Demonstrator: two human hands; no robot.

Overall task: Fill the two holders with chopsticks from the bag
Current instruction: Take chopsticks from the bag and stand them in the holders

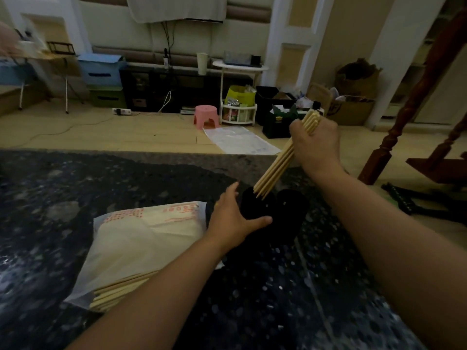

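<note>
Two black holders stand side by side on the dark speckled counter. My left hand [233, 218] wraps round the left holder [257, 205], thumb in front and fingers behind. The right holder [290, 203] stands free beside it. My right hand [317, 145] grips a bundle of pale wooden chopsticks [275, 168], tilted, with their thin tips at the left holder's mouth. A white plastic bag [141, 238] with red print lies flat to the left. More chopsticks [118, 291] stick out of its near end.
The dark stone counter [75, 185] ends at a far edge with wood floor beyond. A pink stool [206, 117], a white side stand [238, 69], boxes and bags sit on the floor. A brown wooden post [394, 137] rises at the right.
</note>
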